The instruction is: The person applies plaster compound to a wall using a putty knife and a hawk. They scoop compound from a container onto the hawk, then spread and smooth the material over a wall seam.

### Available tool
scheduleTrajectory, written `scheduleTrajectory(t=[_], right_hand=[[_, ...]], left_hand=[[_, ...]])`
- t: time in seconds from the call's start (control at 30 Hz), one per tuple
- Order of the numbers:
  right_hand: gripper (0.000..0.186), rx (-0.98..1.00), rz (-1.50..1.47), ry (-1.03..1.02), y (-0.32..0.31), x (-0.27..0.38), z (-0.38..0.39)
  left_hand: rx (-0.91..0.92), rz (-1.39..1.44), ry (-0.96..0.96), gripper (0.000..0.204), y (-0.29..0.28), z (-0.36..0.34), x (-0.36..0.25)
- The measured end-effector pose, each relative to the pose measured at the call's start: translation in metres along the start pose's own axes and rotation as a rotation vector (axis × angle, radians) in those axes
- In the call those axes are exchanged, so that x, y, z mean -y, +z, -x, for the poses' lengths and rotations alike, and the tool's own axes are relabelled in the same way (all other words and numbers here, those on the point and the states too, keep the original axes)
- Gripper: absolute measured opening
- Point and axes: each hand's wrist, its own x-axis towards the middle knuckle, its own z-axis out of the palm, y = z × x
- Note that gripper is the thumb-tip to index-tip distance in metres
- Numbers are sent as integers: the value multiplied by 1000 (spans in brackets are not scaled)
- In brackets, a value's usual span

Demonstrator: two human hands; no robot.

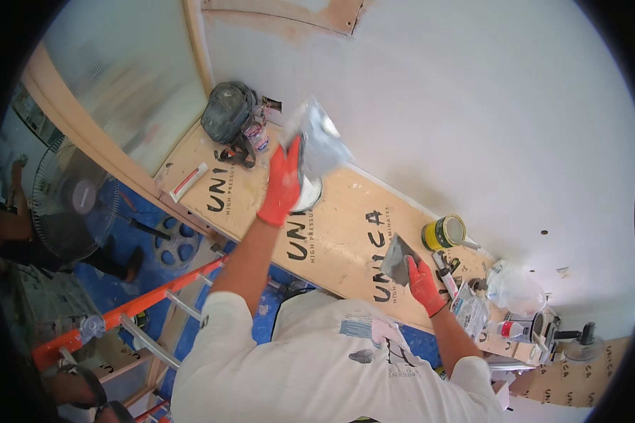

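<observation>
My left hand (282, 183), in a red glove, is closed on a plastering trowel (326, 137) with a wide shiny steel blade, raised close to the white wall. Motion blurs the blade a little. Just behind that hand, partly hidden by it, a round tub with white contents (310, 194) can be seen. Lower and to the right, my right hand (423, 286), also red-gloved, grips a putty knife (398, 260) with a grey flat blade, held over the board-covered bench (346, 233). Its handle is mostly hidden in my fingers.
A yellow and black can (444, 233) stands by the wall, near tools and a plastic bag (516, 289). A dark backpack (230, 111) and a white tube (189, 181) are at the bench's left. An orange ladder (130, 310), a fan (76, 197) and another person (10, 233) are at left.
</observation>
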Motion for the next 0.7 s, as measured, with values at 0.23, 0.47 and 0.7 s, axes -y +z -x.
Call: scheduleTrajectory(t=[0.23,0.47,0.7], right_hand=[[49,-316,-1172,398,34,-114,4],[54,-212,-1213,374,29,-126,1],[53,-208,-1247,412,24,-122,0]], left_hand=[[-133,-288,366,47,19,-143,85],[-127,-526,547,57,38,-185,90],[-187,-521,510,59,73,-186,92]])
